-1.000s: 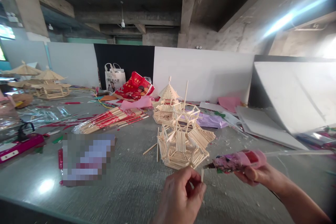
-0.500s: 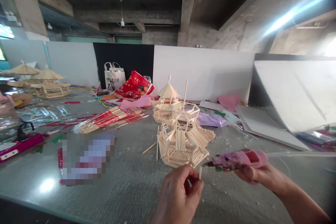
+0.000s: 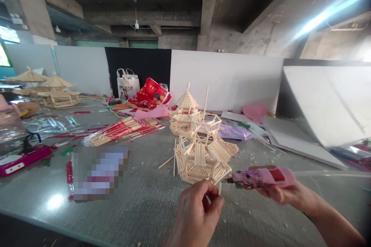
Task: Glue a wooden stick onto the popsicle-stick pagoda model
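My left hand [image 3: 197,212] pinches a short pale wooden stick [image 3: 220,189] upright at the fingertips, low in the middle of the view. My right hand [image 3: 290,195] grips a pink glue gun [image 3: 262,177] with its nozzle pointing left, the tip close to the top of the stick. Just behind both stands a pavilion model [image 3: 203,150] built from wooden sticks, with a single stick standing up from its top. A second, smaller stick pavilion [image 3: 185,114] with a pointed roof stands behind it.
A bundle of sticks in red wrappers [image 3: 124,129] lies on the grey table [image 3: 139,208] to the left. A pink device with a black cord [image 3: 21,158], more stick pavilions [image 3: 55,92], bags [image 3: 127,85], coloured paper [image 3: 232,131] and white boards [image 3: 295,139] lie around.
My left hand has lifted the stick a little toward the model, and the glue gun has moved slightly up and left so its tip stays by the stick.
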Demonstrator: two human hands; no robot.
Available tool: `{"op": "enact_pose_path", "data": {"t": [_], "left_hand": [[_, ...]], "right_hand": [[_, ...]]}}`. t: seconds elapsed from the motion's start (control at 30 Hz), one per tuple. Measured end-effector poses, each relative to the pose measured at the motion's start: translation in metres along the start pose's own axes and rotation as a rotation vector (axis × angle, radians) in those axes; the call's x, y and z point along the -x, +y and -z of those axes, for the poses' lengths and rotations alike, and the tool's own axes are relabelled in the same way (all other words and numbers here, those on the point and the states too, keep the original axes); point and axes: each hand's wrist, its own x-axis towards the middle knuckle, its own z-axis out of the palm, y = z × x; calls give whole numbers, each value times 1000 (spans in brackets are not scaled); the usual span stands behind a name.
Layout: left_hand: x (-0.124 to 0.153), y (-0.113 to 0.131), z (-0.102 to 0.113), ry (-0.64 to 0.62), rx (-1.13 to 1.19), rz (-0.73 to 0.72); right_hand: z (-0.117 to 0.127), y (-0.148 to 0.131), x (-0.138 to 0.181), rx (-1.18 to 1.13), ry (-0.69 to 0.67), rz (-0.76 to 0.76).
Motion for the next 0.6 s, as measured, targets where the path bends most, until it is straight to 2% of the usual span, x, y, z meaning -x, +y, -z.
{"op": "enact_pose_path", "data": {"t": [0.13,0.27,0.4,0.5,0.53,0.6], "left_hand": [[0,-1,0,-8,6,4],[0,-1,2,-6,-6,26],[3,-2,2,-9,49,53],[10,-3,1,-72,212,111],[13,-2,0,-92,287,142],[17,0,-3,-126,475,224]], "right_hand": [[-1,-12,-3,-73,-138,-9],[-1,-17,-5,-105,-180,-13],[-4,-22,-5,-12,-93,-37],[-12,-34,-5,173,-54,-61],[-16,-38,-4,270,-14,-44],[-23,-40,-1,492,167,57]]}}
